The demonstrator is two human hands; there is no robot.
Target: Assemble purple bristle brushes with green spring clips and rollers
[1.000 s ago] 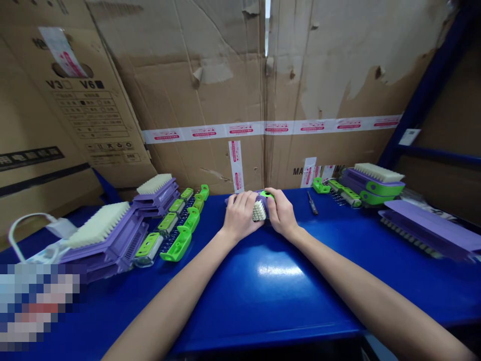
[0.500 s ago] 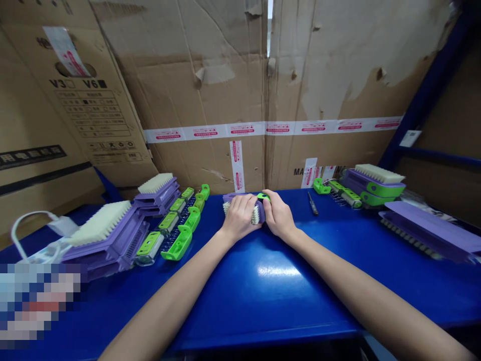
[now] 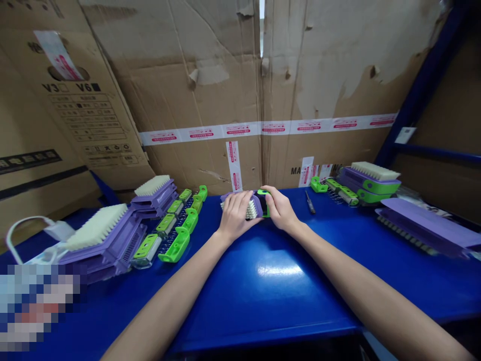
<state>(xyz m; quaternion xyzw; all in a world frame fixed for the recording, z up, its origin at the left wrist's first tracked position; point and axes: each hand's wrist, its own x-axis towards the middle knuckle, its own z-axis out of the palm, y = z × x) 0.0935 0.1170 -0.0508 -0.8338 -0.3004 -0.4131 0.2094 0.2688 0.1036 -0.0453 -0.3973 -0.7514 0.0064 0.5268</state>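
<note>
My left hand (image 3: 235, 213) is closed over a purple brush head (image 3: 257, 204), whose cream bristles show below and beside the fingers. At its right end, my right hand (image 3: 280, 208) grips a bright green end cap (image 3: 266, 214). A dark opening shows between the purple body and the cap. Both hands rest close together near the back of the blue table (image 3: 278, 296). The undersides of the brush and the fingertips of my right hand are partly hidden.
At left stand stacked purple brush heads (image 3: 98, 228), beside a row of green caps (image 3: 176, 245) and green-topped metal parts (image 3: 146, 249). A screwdriver (image 3: 310, 202) lies right of my hands. More assembled brushes (image 3: 372, 183) and a purple cover (image 3: 432, 223) sit at right. Cardboard (image 3: 203, 100) walls the back.
My right hand has turned slightly, and the green cap with a dark opening beside it now shows more. My left hand stays on the brush head. The view has shifted a little.
</note>
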